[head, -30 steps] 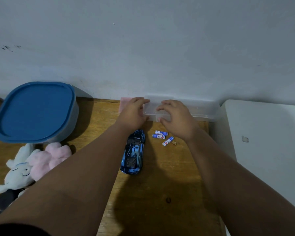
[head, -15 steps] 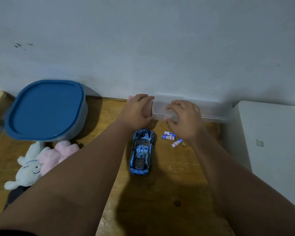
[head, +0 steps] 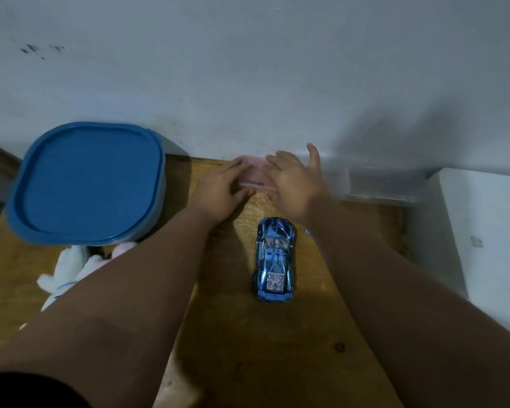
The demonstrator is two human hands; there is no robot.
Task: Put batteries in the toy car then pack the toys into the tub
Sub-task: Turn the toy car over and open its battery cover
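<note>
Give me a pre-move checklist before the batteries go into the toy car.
1. Toy car within reach, nothing on it: ok.
2. Batteries in sight: not ok; the right forearm covers that spot.
3. Left hand free: not ok; it rests on the small pink box.
4. Right hand free: cannot tell; it is blurred, fingers spread over the box.
5. Tub open for packing: not ok; the blue lid is on.
6. Plush toys near the tub: ok.
</note>
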